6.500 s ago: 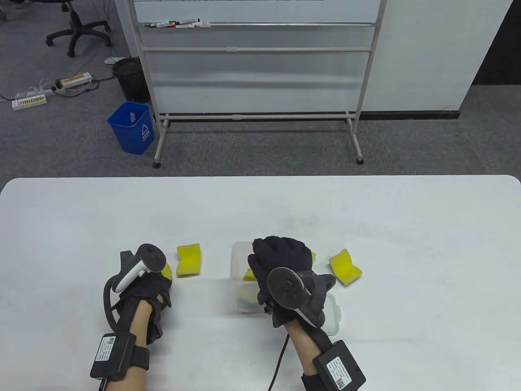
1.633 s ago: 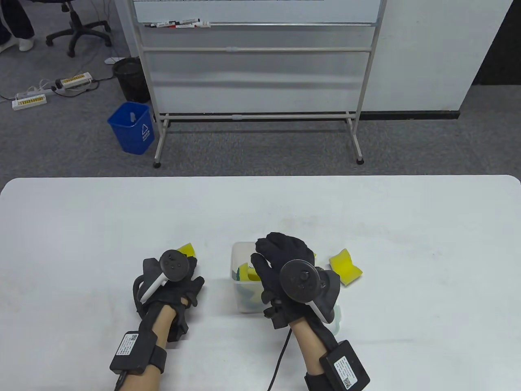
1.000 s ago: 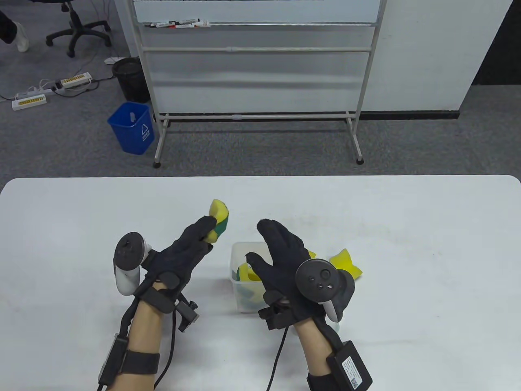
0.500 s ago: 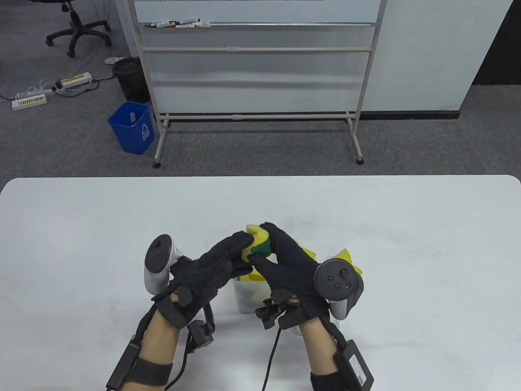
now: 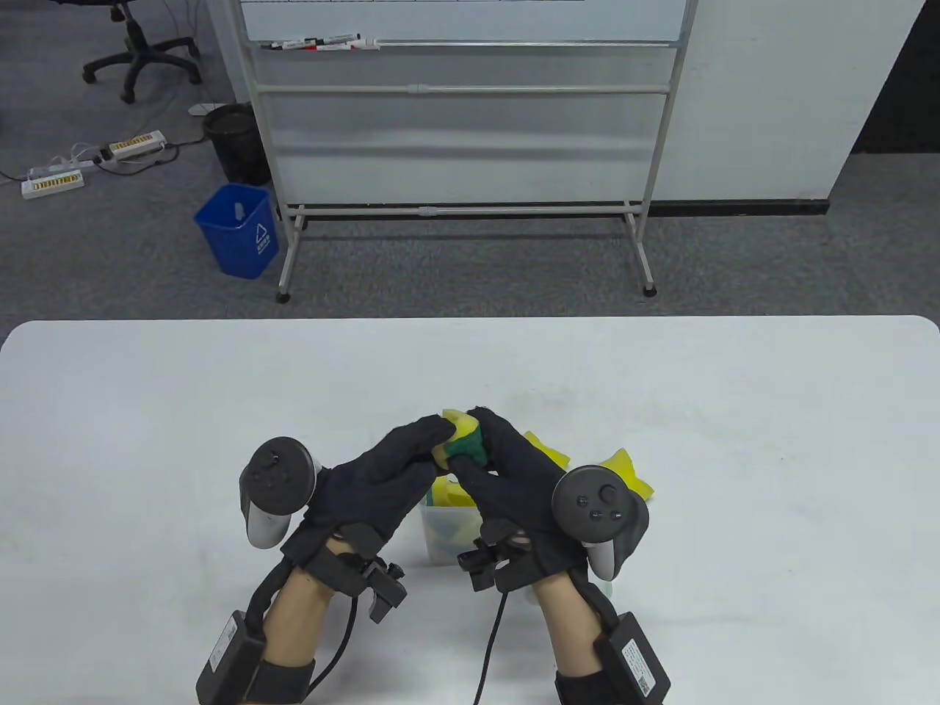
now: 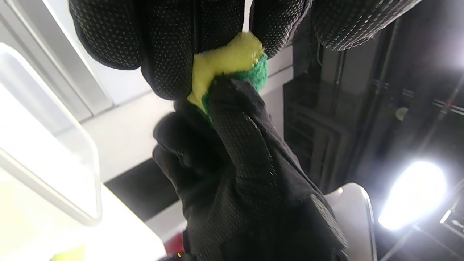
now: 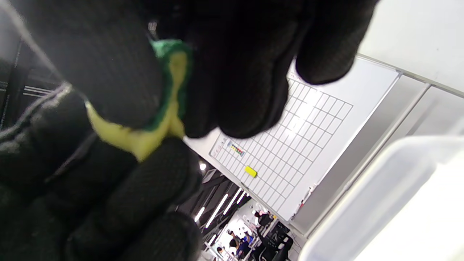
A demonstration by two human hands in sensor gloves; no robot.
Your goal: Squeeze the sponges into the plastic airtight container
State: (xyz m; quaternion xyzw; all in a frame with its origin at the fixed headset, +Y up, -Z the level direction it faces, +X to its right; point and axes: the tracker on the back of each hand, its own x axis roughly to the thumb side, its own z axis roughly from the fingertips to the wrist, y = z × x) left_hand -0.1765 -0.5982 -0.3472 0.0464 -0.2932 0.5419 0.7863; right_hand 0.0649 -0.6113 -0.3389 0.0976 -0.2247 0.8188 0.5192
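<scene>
Both hands hold one yellow sponge with a green scouring side [image 5: 460, 441] above the clear plastic container [image 5: 440, 540]. My left hand [image 5: 429, 448] pinches its yellow side and my right hand [image 5: 477, 452] pinches its green side. The sponge is crumpled between the fingers in the left wrist view [image 6: 232, 63] and the right wrist view [image 7: 170, 90]. Yellow sponges [image 5: 445, 495] show inside the container. Another yellow sponge [image 5: 630, 474] lies on the table right of the container, partly behind my right hand's tracker.
The container's lid [image 5: 604, 587] lies at the container's right, mostly hidden under my right wrist. The white table [image 5: 734, 440] stretches to both sides. A whiteboard stand [image 5: 470, 205] and a blue bin [image 5: 239, 229] are on the floor beyond the table.
My left hand picked a sponge off the table on the left, lifted it and brought it right. My right hand rose out of the container and now grips the same sponge.
</scene>
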